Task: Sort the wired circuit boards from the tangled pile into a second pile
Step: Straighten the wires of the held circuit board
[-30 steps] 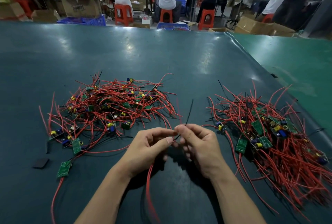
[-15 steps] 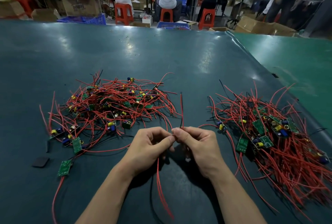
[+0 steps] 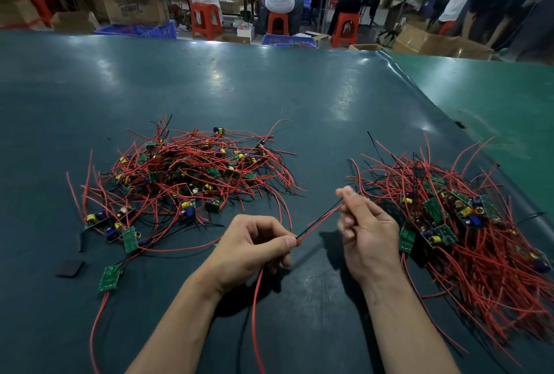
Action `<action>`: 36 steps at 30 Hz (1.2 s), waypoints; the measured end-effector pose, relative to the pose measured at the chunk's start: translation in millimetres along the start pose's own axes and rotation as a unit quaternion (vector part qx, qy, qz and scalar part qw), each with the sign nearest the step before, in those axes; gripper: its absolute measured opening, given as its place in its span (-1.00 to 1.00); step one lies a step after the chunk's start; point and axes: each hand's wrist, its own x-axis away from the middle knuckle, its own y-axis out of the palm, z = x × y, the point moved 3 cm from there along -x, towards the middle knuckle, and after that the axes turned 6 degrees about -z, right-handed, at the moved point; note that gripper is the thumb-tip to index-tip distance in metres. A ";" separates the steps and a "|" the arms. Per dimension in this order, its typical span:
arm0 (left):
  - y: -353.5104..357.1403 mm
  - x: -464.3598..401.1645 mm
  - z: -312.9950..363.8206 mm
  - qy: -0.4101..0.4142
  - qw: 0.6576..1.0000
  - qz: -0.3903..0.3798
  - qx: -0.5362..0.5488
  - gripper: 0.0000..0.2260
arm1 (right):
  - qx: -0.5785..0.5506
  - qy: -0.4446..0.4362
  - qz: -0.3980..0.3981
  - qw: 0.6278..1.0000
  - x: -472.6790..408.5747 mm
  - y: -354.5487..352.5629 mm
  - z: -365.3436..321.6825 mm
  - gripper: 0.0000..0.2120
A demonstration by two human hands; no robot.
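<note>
- Single head-worn view, close above the hands.
- Faces forward and down across the desk, workshop beyond.

Left hand and right hand apart, fingers curled in pinches, forearms bare

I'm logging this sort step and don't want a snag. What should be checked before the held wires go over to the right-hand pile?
1. Left hand pinches the wire pair: ok.
2. Right hand grip on the pair's other end: ok.
3. Pair taut and lifted between the hands: ok.
4. Board on this pair in sight: cannot tell; the red wire runs down out of the picture.
5. Pair free of the left pile: cannot tell.
6. Right pile close beside the right hand: ok.
</note>
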 end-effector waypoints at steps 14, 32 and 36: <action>0.8 -1.4 -1.1 0.038 0.996 0.062 -0.043 -0.90 | 0.214 0.094 -0.178 0.956 23.0 19.0 13.1 -0.77; -1.2 -3.8 -1.5 0.022 0.999 0.028 0.030 -0.74 | 0.267 0.048 -0.151 0.951 21.2 17.6 12.6 -0.81; -5.0 -1.3 1.0 0.014 0.998 0.014 0.063 -0.76 | 0.171 0.026 -0.074 0.982 13.9 7.2 -0.3 -0.78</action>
